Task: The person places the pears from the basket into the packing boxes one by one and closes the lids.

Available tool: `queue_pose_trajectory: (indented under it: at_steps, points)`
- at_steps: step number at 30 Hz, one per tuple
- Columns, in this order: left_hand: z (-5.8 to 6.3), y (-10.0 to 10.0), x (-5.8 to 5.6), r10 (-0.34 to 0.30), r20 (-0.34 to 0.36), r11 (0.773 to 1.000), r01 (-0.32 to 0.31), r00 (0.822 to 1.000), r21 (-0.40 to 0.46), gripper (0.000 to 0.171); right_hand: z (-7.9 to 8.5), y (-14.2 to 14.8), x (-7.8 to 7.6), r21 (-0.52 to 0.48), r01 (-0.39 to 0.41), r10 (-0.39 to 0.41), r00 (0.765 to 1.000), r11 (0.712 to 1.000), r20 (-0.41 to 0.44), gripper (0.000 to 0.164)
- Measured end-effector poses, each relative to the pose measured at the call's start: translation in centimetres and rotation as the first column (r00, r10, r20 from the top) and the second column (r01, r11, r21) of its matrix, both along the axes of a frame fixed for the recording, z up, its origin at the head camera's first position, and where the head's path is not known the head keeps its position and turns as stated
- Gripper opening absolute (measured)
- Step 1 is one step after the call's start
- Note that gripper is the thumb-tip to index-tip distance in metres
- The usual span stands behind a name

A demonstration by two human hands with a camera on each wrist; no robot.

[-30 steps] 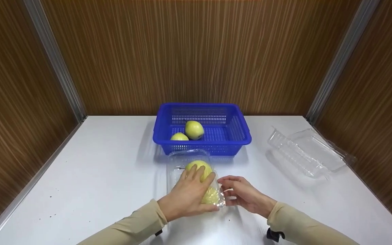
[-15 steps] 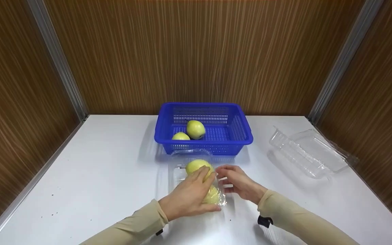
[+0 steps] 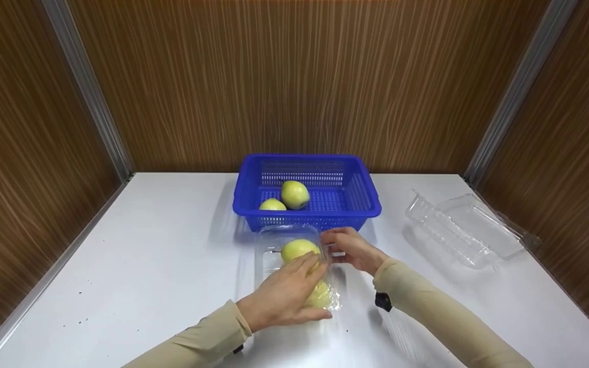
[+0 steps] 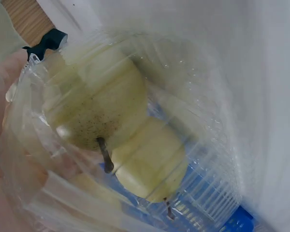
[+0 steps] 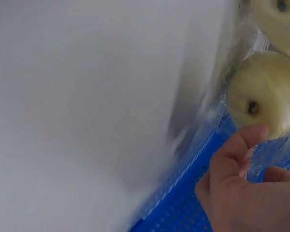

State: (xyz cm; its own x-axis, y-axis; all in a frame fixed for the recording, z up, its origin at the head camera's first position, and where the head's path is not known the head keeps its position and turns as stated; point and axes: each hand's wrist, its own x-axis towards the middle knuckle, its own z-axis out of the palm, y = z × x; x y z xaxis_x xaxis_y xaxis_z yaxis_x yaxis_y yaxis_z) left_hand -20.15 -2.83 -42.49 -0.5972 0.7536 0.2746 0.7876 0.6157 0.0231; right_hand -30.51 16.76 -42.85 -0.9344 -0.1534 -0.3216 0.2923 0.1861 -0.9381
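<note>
Two yellow-green pears (image 3: 299, 249) lie in a clear plastic box (image 3: 269, 260) in front of the basket. My left hand (image 3: 284, 296) rests over the box with its fingers stretched across the nearer pear, hiding part of it. In the left wrist view the stems of both pears (image 4: 150, 159) show through the crinkled plastic. My right hand (image 3: 353, 248) is at the box's far right side, fingertips at its edge. Its index finger is bent and its thumb stands apart in the right wrist view, close to a pear (image 5: 263, 94).
A blue perforated basket (image 3: 307, 213) stands just behind the box, with two pears (image 3: 294, 194) inside at its left. On the right lies an opened clear plastic box (image 3: 458, 230). Wood-grain panels (image 3: 294, 76) wall the white table (image 3: 161, 245) at the back and sides.
My right hand has slid away from me along the box's right edge, from its near end to near the basket. My left hand has stayed almost in place over the pears.
</note>
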Motion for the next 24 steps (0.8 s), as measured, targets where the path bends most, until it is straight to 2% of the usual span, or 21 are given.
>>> queue_pose_trajectory:
  at_steps: [3, 7, 14, 24]
  points:
    - [-0.1, -0.4, -0.2, -0.039, -0.027, 0.999, 0.039, 0.999, 0.006, 0.090, 0.0, 0.1, -0.7, -0.008, -0.010, 0.010, 1.000, 1.000, -0.008, 0.011]
    - [-0.1, -1.0, -0.7, -0.097, -0.077, 0.995, 0.097, 0.992, -0.011, 0.088, -0.1, 0.4, -1.2, 0.002, -0.014, 0.014, 1.000, 1.000, -0.012, 0.019]
    - [-0.4, -1.9, -1.5, -0.165, -0.141, 0.986, 0.164, 0.976, -0.014, 0.084, -0.1, 1.3, -1.3, 0.006, -0.026, 0.026, 0.999, 1.000, -0.029, 0.030]
    - [-0.2, -2.6, -1.6, -0.189, -0.067, 0.982, 0.189, 0.980, 0.001, 0.086, -0.1, 2.6, -0.8, 0.035, -0.057, 0.058, 0.998, 0.998, -0.038, 0.039]
